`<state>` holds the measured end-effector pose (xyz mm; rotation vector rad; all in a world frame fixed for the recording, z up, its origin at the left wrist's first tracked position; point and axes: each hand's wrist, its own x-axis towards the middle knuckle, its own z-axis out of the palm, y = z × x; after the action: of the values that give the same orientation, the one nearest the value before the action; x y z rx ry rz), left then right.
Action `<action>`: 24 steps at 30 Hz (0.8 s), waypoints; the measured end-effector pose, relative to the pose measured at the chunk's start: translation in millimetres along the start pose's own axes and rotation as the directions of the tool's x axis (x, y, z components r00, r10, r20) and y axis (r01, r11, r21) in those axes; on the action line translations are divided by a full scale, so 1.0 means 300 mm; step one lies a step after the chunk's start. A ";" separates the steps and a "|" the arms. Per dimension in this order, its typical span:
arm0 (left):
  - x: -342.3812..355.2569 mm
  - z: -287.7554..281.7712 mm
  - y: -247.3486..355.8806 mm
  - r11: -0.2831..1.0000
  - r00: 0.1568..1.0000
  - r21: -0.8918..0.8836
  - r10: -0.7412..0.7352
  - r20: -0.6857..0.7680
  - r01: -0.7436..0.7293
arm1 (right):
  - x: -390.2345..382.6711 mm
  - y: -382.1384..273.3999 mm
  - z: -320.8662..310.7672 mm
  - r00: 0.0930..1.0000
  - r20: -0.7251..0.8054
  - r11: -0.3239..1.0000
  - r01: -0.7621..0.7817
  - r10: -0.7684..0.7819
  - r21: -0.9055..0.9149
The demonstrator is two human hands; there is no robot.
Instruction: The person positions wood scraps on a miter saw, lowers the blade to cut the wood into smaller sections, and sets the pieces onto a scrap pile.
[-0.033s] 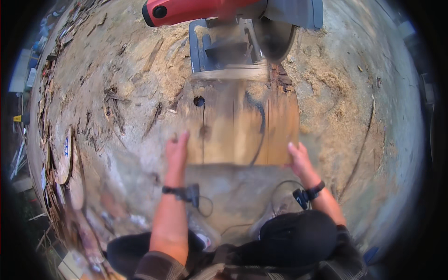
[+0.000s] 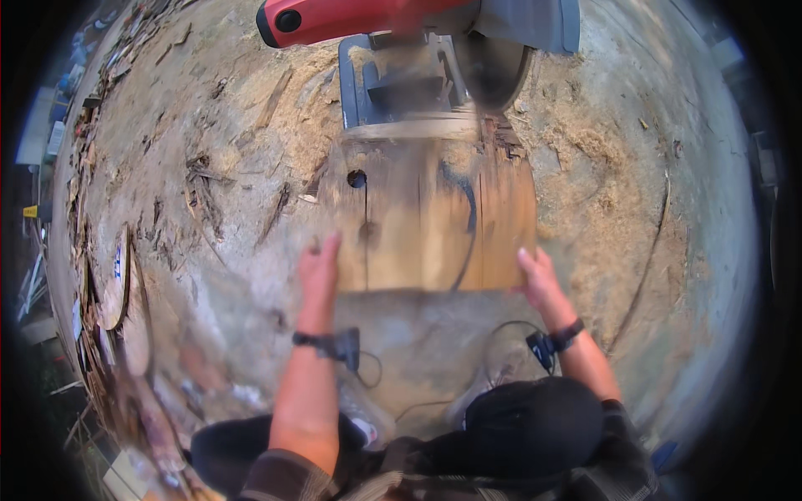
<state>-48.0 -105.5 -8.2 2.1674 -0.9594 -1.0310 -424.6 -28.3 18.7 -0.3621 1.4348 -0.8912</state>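
A wide wooden board (image 2: 401, 225) lies in front of me, its grain running away from me. It has a dark round hole near its far left and a dark curved streak right of centre. My left hand (image 2: 319, 265) grips its left edge near the front corner, thumb on top. Across from it, my right hand (image 2: 537, 277) holds the right edge the same way. Fingers under the board are hidden. The board's far end meets the base of a red and grey miter saw (image 2: 368, 18), whose round blade (image 2: 493, 71) shows above the far right part.
Sawdust (image 2: 585, 159) covers the concrete ground (image 2: 251, 301) around the saw. Broken wood strips (image 2: 109, 309) line the left side, and splinters (image 2: 205, 179) lie left of the board. A thin cord-like strand (image 2: 647, 267) runs along the right. My shoes stand below the board's near edge.
The board's near edge has shifted very slightly away from me, both hands still on it. The saw is almost unchanged in view.
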 end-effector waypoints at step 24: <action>0.014 0.108 -0.007 0.991 0.991 -0.106 0.067 -0.117 -0.079 | 0.184 -0.071 -0.081 0.877 0.072 0.829 0.473 -0.474 -0.298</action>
<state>-71.8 -113.0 -29.3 2.0611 -0.9011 -0.8946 -459.9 -74.2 -8.6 -0.9891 1.5173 -1.0609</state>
